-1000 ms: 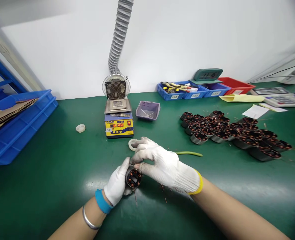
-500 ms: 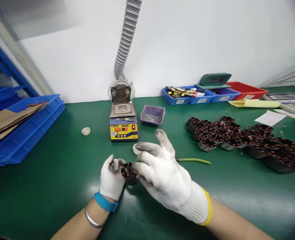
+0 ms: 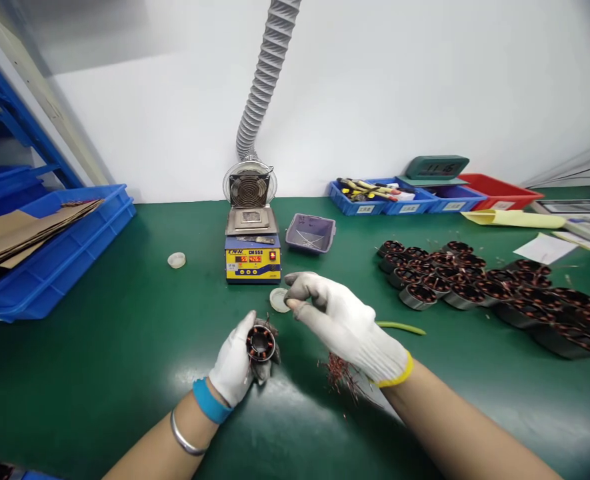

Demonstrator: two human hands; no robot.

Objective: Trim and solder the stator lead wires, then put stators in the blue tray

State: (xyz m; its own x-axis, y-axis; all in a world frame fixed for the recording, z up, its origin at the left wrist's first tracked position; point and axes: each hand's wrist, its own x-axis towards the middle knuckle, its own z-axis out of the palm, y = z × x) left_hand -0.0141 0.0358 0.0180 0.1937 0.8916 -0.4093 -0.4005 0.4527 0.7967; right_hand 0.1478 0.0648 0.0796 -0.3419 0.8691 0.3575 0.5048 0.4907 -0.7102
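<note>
My gloved left hand [image 3: 239,357] is wrapped round a motor stator [image 3: 261,343], a dark ring with copper windings inside, its open face turned up toward me. Thin wire ends stick up from its rim. To the right, my gloved right hand [image 3: 342,320] is closed in a pinch, the thumb tip showing bare through the glove. Whatever lies between those fingertips is too small to make out. They are at the right edge of a small round white dish [image 3: 278,300]. Below the right hand lies a pile of copper wire clippings [image 3: 342,375].
Behind the hands stands a yellow-and-blue solder pot [image 3: 253,263] under a grey duct hose [image 3: 265,80]. A purple tray [image 3: 311,235] is beside it. Several stators [image 3: 445,273] crowd the right, near a green tool handle [image 3: 399,327]. A blue crate [image 3: 75,247] stands left.
My right hand has moved off the stator to the white dish, its fingers now pinched together. My left hand has turned the stator face up. The wire clippings have come into sight.
</note>
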